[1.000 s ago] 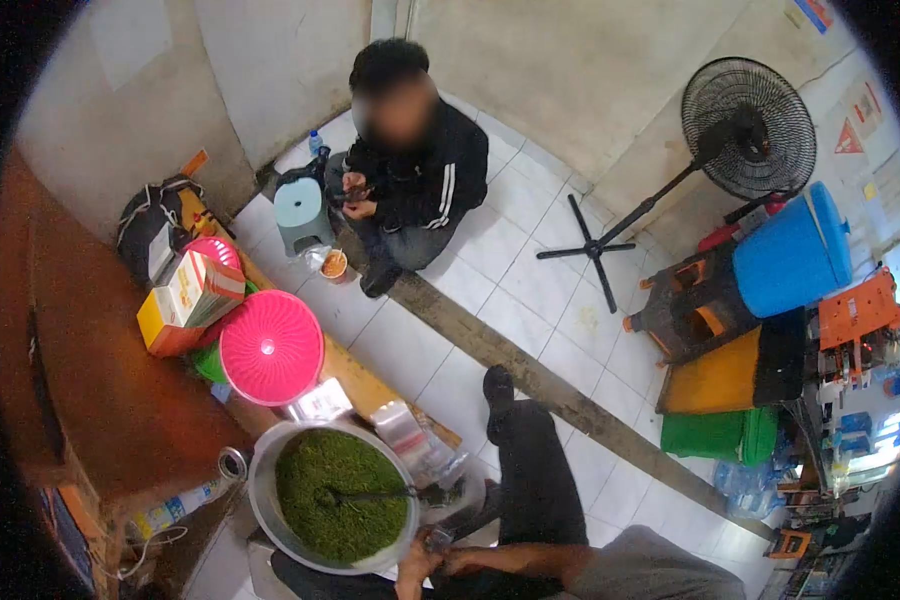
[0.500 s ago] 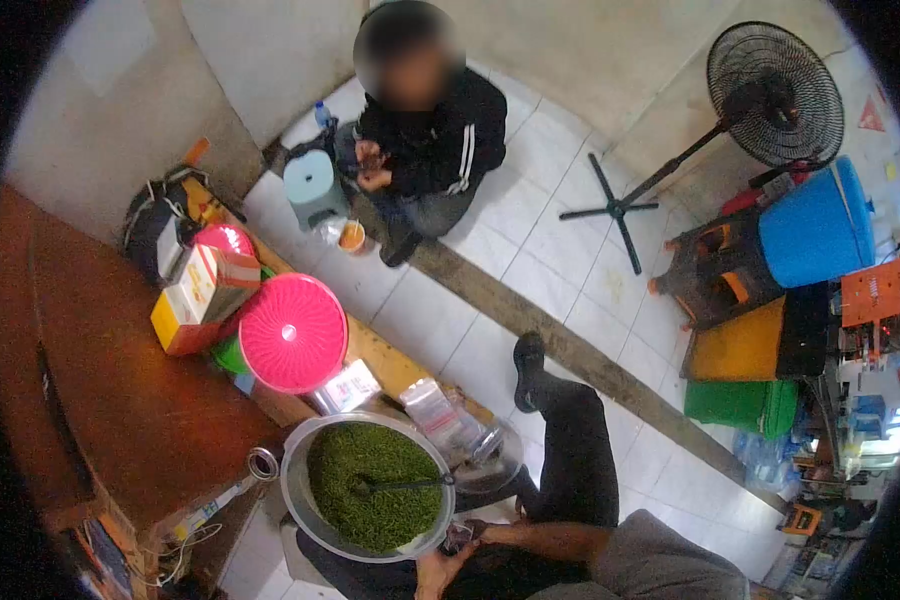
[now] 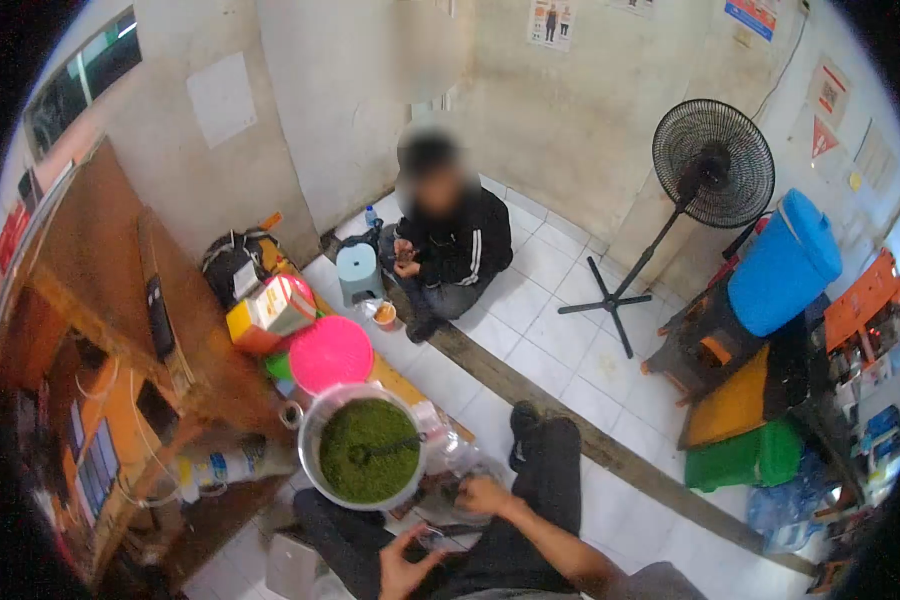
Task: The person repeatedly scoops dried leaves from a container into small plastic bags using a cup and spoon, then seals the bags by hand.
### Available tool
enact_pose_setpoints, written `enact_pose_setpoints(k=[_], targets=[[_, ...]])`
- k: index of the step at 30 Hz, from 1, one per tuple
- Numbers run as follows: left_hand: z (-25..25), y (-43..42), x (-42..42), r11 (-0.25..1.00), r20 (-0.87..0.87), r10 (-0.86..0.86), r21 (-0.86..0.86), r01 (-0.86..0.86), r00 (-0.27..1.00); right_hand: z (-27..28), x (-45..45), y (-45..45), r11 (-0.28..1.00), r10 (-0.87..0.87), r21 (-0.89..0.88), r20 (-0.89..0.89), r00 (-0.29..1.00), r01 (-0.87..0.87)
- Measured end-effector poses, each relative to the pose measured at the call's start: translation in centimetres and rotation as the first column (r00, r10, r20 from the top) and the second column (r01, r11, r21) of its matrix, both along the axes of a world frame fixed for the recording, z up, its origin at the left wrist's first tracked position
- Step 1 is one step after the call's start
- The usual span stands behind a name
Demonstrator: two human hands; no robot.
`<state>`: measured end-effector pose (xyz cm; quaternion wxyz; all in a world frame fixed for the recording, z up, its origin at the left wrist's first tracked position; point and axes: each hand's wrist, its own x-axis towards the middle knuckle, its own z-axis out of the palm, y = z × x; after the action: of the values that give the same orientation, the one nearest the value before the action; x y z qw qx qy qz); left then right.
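Observation:
A large metal basin [image 3: 311,455] full of chopped green leaves [image 3: 355,430] stands by my lap, with a dark-handled spoon [image 3: 395,447] lying in the greens. Below its rim, my left hand [image 3: 406,566] pinches a small clear plastic bag [image 3: 433,538] between thumb and fingers. My right hand [image 3: 487,497] is over a clear plastic container or bag [image 3: 460,462] with dark contents, right of the basin. Its fingers are bent down and together; what they grip, if anything, is hidden.
A pink basket [image 3: 331,355] and a carton [image 3: 273,313] sit on the bench at left. Opposite, a person [image 3: 460,235] in black sits on the floor beside a light-blue stool [image 3: 359,272]. A standing fan [image 3: 713,165], blue bin [image 3: 785,262] and green crate [image 3: 745,455] are at right.
My hands, together beside the basin before, are now apart. The right has moved up to the plastic with dark contents; the left keeps the small bag. The camera view has tilted upward.

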<state>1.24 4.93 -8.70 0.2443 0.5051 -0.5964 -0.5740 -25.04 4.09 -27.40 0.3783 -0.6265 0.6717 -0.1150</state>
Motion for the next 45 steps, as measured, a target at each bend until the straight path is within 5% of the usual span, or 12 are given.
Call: enact_pose_setpoints(k=[2, 4, 6, 8, 14, 16, 17, 20, 22, 24, 28, 45], targets=[[3.3, 0.5, -0.8, 0.999, -0.082, 0.023, 0.039, -0.020, 0.996, 12.2, -5.0, 0.6, 0.946, -0.298, -0.221, -0.303, 0.905, 0.237], [3.1, 1.2, -0.9, 0.993, -0.223, 0.048, 0.118, -0.022, 0.974, 13.4, -9.1, 3.1, 0.823, -0.535, -0.486, -0.488, 0.690, 0.294], [3.5, 1.3, -1.8, 0.991, -0.321, 0.070, 0.135, -0.028, 0.944, 11.2, -11.8, 6.4, 0.847, -0.522, -0.420, -0.534, 0.665, 0.327], [7.6, -0.2, -3.3, 0.988, -0.200, -0.039, -0.151, 0.008, 0.979, 7.7, -12.4, 9.9, 0.717, -0.681, -0.383, -0.206, 0.703, 0.582], [13.1, -2.5, -6.9, 0.786, -0.099, -0.018, -0.617, -0.047, 0.995, 18.1, -9.0, 14.4, 0.885, -0.425, 0.044, -0.331, 0.843, 0.463], [12.8, -1.5, -7.8, 0.718, -0.080, -0.019, -0.695, -0.042, 0.997, 19.5, -9.0, 15.8, 0.885, -0.463, 0.037, -0.049, 0.885, 0.465], [11.9, -0.4, -8.2, 0.724, -0.054, -0.055, -0.690, 0.003, 0.997, 20.9, -7.6, 16.0, 0.782, -0.575, -0.087, 0.281, 0.768, 0.617], [9.1, 2.8, -8.5, 0.724, 0.012, -0.109, -0.684, 0.087, 0.994, 25.6, -4.3, 14.9, 0.668, -0.514, -0.183, 0.587, 0.625, 0.721], [7.3, 4.4, -7.9, 0.783, 0.036, -0.107, -0.613, 0.106, 0.994, 27.3, -2.9, 13.8, 0.668, -0.478, -0.229, 0.597, 0.644, 0.708], [6.3, 5.0, -6.9, 0.778, 0.059, -0.099, -0.618, 0.114, 0.993, 29.0, -1.7, 12.4, 0.799, -0.215, -0.464, 0.374, 0.902, 0.383], [6.2, 5.1, -5.5, 0.750, 0.142, -0.112, -0.637, 0.177, 0.984, 28.4, 0.0, 10.9, 0.893, -0.039, -0.429, 0.227, 0.973, 0.136], [4.1, 3.5, -4.9, 0.775, 0.188, -0.243, -0.552, 0.307, 0.952, 25.6, 0.9, 7.3, 0.986, 0.021, -0.165, 0.209, 0.978, 0.014]])
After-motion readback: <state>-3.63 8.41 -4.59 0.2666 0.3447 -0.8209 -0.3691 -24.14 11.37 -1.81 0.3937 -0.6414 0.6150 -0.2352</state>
